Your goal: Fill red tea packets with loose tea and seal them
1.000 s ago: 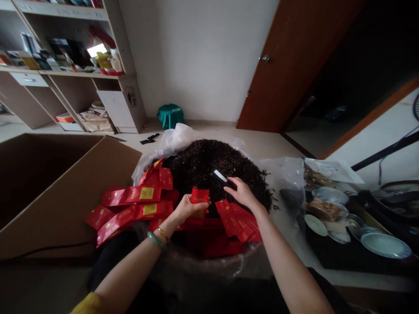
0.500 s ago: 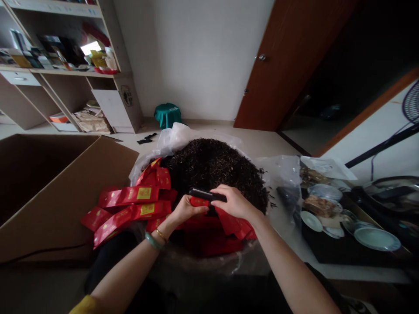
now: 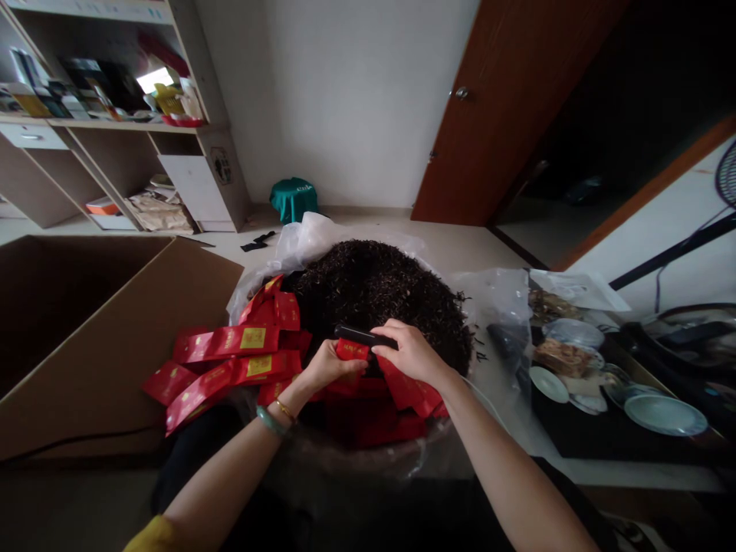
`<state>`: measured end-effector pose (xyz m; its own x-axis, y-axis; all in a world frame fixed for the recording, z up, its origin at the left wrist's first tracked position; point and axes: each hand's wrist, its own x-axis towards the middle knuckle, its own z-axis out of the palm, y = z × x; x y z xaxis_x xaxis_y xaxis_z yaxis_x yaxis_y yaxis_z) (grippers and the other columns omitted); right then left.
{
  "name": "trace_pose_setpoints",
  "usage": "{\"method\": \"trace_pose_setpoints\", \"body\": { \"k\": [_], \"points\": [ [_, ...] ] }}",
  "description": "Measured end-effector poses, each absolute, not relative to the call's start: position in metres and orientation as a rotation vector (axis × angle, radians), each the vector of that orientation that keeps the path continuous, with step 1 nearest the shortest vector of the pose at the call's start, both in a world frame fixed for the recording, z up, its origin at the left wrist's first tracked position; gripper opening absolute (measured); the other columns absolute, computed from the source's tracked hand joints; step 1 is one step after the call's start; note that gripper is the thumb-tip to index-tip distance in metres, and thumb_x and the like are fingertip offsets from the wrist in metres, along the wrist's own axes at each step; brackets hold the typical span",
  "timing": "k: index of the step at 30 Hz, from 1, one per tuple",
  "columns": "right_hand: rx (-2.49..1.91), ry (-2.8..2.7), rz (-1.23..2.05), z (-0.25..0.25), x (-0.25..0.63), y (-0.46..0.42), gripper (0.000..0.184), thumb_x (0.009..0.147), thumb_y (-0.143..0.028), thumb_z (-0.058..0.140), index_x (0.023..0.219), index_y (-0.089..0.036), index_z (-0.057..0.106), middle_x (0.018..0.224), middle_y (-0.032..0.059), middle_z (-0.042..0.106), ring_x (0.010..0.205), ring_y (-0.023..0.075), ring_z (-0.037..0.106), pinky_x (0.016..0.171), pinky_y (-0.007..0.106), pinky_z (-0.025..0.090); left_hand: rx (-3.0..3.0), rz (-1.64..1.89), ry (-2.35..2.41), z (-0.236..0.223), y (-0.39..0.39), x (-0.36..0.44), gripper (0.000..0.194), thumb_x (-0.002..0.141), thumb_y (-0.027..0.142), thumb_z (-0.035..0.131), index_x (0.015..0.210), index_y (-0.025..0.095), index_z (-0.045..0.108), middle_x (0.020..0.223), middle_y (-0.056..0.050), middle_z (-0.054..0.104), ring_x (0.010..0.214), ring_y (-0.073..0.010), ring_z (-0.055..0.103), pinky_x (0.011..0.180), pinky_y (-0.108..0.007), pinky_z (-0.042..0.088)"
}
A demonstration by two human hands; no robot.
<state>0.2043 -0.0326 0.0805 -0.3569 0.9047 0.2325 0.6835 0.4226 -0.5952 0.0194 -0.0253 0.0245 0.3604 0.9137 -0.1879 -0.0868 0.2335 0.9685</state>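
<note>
My left hand (image 3: pixel 327 364) is closed round a small red packet (image 3: pixel 352 350), held upright over the near edge of a big heap of dark loose tea leaves (image 3: pixel 376 291). My right hand (image 3: pixel 405 354) grips a black bar-shaped tool (image 3: pixel 359 335) laid across the packet's top. Both hands touch at the packet. Several red packets with yellow labels (image 3: pixel 230 364) lie to the left of the heap, and more red packets (image 3: pixel 411 391) lie under my right hand.
The heap sits in a clear plastic bag (image 3: pixel 310 234). A large open cardboard box (image 3: pixel 92 322) stands at the left. Dishes and bowls (image 3: pixel 661 414) crowd a dark tray at the right. Shelves (image 3: pixel 115 130) stand behind, a brown door (image 3: pixel 506 107) at the back.
My right hand came back from the tea heap with the black tool and brought it onto the top of the red packet in my left hand. The left hand stayed put.
</note>
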Motion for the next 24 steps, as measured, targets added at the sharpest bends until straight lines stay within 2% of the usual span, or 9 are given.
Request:
{"method": "trace_pose_setpoints", "body": {
  "k": [3,9,13,16,24],
  "points": [
    [-1.345,-2.139,0.594,0.0817,0.206,-0.0326,0.025,0.077,-0.017,0.065,0.102,-0.018,0.068,0.092,0.0054,0.065,0.085,0.0173,0.063,0.08,0.029,0.049,1.129,0.859,0.946,0.0246,-0.0255,0.0182,0.041,0.046,0.04,0.085,0.07,0.011,0.07,0.063,-0.002,0.068,0.054,-0.0129,0.059,0.055,-0.024,0.048],
    [-1.366,-2.177,0.696,0.0826,0.2136,-0.0328,0.039,0.068,-0.021,0.073,0.107,-0.018,0.066,0.097,0.0061,0.065,0.088,0.0185,0.063,0.081,0.031,0.05,1.211,0.868,0.941,0.0283,-0.0255,0.0147,0.037,0.05,0.038,0.084,0.071,0.011,0.071,0.064,-0.004,0.069,0.058,-0.0151,0.061,0.058,-0.024,0.049],
    [-1.326,-2.149,0.705,0.0836,0.2113,-0.0336,0.03,0.072,-0.02,0.07,0.102,-0.02,0.068,0.095,0.0051,0.067,0.087,0.0176,0.063,0.081,0.031,0.05,1.199,0.888,0.913,0.0283,-0.0264,0.0164,0.04,0.048,0.036,0.085,0.078,0.012,0.072,0.069,-0.003,0.071,0.06,-0.0149,0.062,0.061,-0.025,0.05],
    [-1.33,-2.118,0.677,0.0833,0.2075,-0.0338,0.022,0.075,-0.018,0.067,0.097,-0.019,0.069,0.092,0.0046,0.068,0.085,0.0169,0.064,0.081,0.03,0.049,1.161,0.871,0.918,0.0276,-0.0275,0.0181,0.039,0.046,0.036,0.086,0.075,0.013,0.072,0.068,-0.002,0.07,0.058,-0.0128,0.06,0.06,-0.024,0.05],
    [-1.336,-2.096,0.642,0.0812,0.2059,-0.0329,0.023,0.074,-0.019,0.067,0.097,-0.021,0.069,0.095,0.0041,0.069,0.087,0.0172,0.065,0.081,0.03,0.049,1.164,0.864,0.954,0.0254,-0.0266,0.0174,0.042,0.047,0.041,0.085,0.073,0.012,0.07,0.064,-0.002,0.068,0.055,-0.0127,0.059,0.055,-0.023,0.048]
  ]
}}
